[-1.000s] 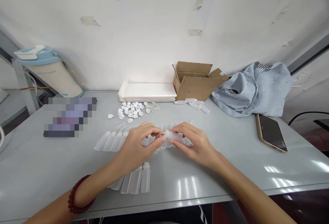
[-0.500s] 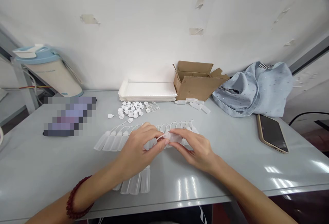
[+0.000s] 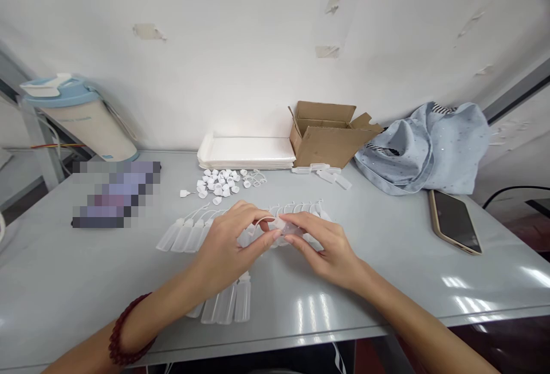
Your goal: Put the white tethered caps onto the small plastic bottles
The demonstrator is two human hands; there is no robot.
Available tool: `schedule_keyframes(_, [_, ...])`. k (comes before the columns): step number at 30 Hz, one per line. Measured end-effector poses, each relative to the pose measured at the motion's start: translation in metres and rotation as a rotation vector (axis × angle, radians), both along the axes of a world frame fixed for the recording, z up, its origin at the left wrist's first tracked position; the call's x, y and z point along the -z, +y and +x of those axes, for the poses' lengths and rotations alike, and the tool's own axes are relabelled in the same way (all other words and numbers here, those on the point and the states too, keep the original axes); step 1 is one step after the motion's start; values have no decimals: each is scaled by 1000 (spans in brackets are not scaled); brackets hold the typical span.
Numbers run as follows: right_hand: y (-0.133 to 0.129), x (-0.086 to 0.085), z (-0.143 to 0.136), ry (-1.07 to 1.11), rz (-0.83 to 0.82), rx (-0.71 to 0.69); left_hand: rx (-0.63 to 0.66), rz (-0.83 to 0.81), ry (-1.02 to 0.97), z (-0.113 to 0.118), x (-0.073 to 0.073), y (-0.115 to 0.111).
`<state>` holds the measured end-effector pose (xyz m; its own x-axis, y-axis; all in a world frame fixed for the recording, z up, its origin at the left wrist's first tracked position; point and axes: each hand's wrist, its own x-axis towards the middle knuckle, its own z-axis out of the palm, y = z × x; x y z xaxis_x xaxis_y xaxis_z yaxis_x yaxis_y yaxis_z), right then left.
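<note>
Above the middle of the grey table, my right hand [image 3: 333, 245] is closed on a small translucent bottle [image 3: 292, 228]. My left hand [image 3: 234, 242] pinches the neck end of that bottle, where a thin white strap loops up; the fingertips of both hands nearly meet. Behind and under the hands lies a row of similar bottles [image 3: 183, 236] with thin curved straps, partly hidden. More bottles [image 3: 243, 302] lie side by side near the front edge, beneath my left forearm. White caps [image 3: 221, 179] are heaped farther back, with thin strap pieces [image 3: 258, 177] beside them.
Along the wall are stacked white packets [image 3: 249, 153], an open cardboard box [image 3: 326, 145] with loose bottles [image 3: 329, 176] before it, and a blue cloth bag [image 3: 433, 150]. A phone [image 3: 456, 222] lies right; a tumbler [image 3: 94, 125] and a pixelated item [image 3: 122, 191] are left.
The strap at the bottle's neck now arches higher between my hands. Both hands have shifted only slightly and still hold the bottle.
</note>
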<state>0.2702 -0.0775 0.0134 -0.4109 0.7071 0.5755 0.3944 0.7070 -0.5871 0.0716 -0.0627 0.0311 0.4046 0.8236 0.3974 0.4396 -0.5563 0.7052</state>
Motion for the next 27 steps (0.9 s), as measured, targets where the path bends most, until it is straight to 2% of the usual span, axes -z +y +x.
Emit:
schedule_keyframes(7, [-3,-6,-2,238,-474,-94,58,142,-50,0,-5,0])
schedule_keyframes(12, [-4,-11,-3,400,-689,-149,78,382,-73,2,-7,1])
schedule_keyframes(16, [-1,-11,-3,482,-817,-198,98,558,-11,1,1,0])
schedule_keyframes(20, [1,-6,-3,586,-918,-282,92,622,79,1,7,-2])
schedule_keyframes(27, [0,-1,-6,691,-1011,-378,149,705,215,2,10,1])
